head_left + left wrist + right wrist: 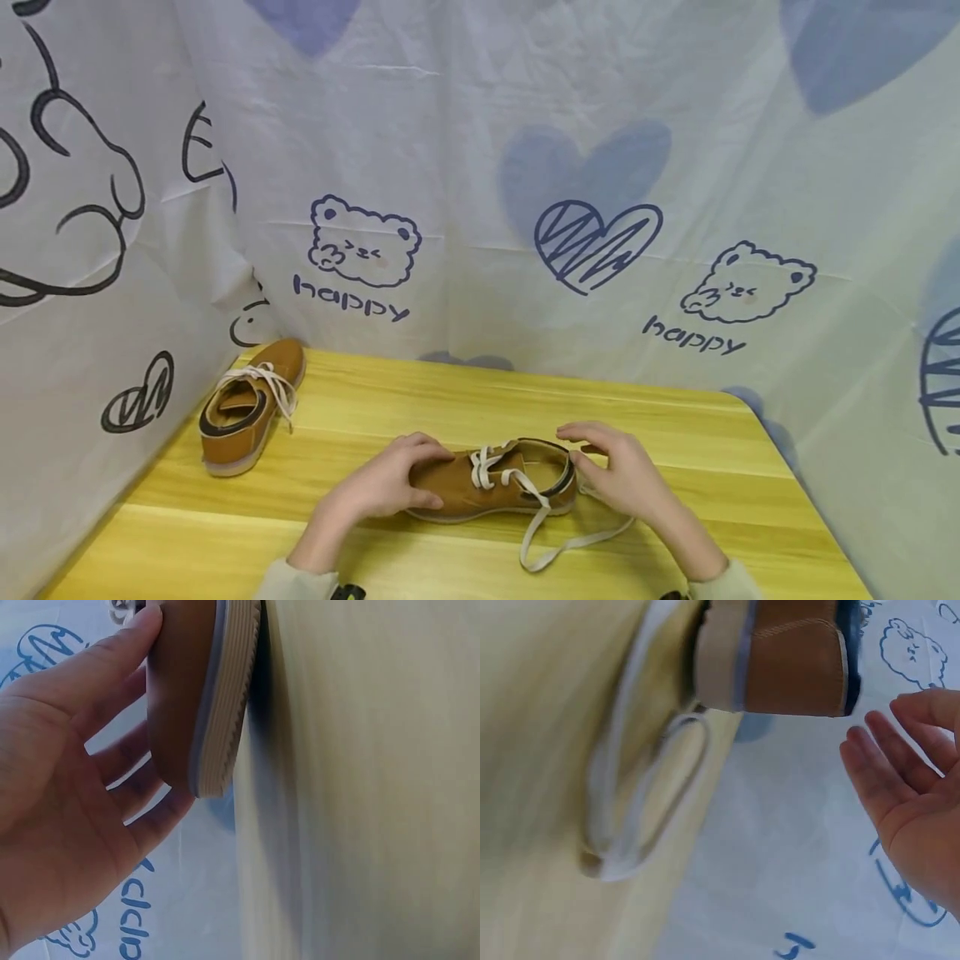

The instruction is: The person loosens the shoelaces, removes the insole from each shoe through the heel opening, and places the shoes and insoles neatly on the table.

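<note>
The brown lace-up shoe (pixel 465 493) stands upright on the wood-grain table (pixel 712 467), between the hands, toe to the left and heel to the right. Lacing condition: the white lace (pixel 532 568) crosses the throat toward the toe side; this portion can be judged complete. No bow or knot is visible, and a long run of lace lies slack on the table beside the near side of the shoe, so the upper lacing and the tying appear to remain outstanding. The second brown shoe (pixel 227 452), at the left edge of the table, carries lace across its throat with loose strands at its side; whether it is fully laced cannot be determined. The left hand (pixel 393 479) grasps the toe, thumb on the near side and fingers on the far side. The right hand (pixel 618 471) is released, its fingers loosely bent at the heel. The head view overlaps this hand with the heel; the right wrist view resolves the visible fingertips as just beside the heel, not touching, and shows the slack lace forming a loop. The left wrist view alone exposes the ribbed sole (pixel 232 697) under the toe, with a dark shadow between sole and table.
</note>
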A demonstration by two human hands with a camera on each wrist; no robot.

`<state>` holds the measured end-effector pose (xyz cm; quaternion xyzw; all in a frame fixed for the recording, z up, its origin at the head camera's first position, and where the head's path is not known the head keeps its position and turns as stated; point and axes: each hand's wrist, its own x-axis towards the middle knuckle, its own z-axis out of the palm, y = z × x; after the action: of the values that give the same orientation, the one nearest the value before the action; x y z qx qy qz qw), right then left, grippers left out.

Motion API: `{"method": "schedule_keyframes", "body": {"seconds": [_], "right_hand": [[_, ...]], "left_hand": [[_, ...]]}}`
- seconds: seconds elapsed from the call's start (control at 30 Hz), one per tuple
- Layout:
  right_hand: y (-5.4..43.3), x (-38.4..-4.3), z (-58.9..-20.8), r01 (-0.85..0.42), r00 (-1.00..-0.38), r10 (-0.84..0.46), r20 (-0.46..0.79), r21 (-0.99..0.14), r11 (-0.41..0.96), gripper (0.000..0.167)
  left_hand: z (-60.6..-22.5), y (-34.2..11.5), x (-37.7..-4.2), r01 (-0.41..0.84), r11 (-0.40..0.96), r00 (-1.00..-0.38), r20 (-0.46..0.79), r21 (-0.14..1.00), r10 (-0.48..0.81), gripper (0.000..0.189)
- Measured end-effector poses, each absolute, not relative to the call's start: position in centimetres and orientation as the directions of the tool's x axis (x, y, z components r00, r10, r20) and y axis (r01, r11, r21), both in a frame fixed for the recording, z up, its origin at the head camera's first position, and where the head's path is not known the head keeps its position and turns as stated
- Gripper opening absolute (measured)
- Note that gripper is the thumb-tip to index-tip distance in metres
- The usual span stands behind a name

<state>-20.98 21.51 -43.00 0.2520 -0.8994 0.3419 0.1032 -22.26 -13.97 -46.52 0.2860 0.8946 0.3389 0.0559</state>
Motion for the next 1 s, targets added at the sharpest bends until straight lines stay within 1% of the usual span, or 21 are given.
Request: {"method": "schedule_keyframes", "body": {"seconds": [0.07,0.2,0.37,0.47,0.63,0.83,1.0], "right_hand": [[21.3,-21.2,-42.2,-0.533,-0.846,-0.415,0.334,-0.557,0.637,0.033],[20.6,-21.6,-41.1,-0.542,-0.833,-0.495,0.245,-0.539,0.645,0.029],[19.4,-22.5,-40.3,-0.582,-0.794,-0.588,0.154,-0.476,0.660,0.027],[18.7,-23.1,-40.2,-0.587,-0.780,-0.618,0.100,-0.461,0.665,0.027],[17.7,-23.7,-40.5,-0.565,-0.777,-0.629,0.022,-0.463,0.683,0.029],[16.9,-24.0,-41.0,-0.546,-0.788,-0.615,-0.024,-0.432,0.717,0.030],[16.9,-24.7,-41.3,-0.528,-0.784,-0.617,-0.066,-0.451,0.719,0.032]], "left_hand": [[-46.6,-14.1,-22.4,0.471,0.596,-0.828,0.094,0.650,0.553,0.059],[-46.8,-14.3,-22.6,0.460,0.587,-0.827,0.081,0.666,0.557,0.059],[-46.8,-14.4,-22.6,0.460,0.575,-0.825,0.086,0.677,0.559,0.059],[-46.7,-14.4,-22.6,0.460,0.574,-0.826,0.090,0.677,0.557,0.059],[-46.7,-14.4,-22.5,0.466,0.575,-0.824,0.093,0.672,0.559,0.059],[-46.8,-14.3,-22.5,0.473,0.583,-0.823,0.094,0.661,0.560,0.058],[-46.7,-14.1,-22.3,0.467,0.605,-0.831,0.087,0.645,0.549,0.058]]}}
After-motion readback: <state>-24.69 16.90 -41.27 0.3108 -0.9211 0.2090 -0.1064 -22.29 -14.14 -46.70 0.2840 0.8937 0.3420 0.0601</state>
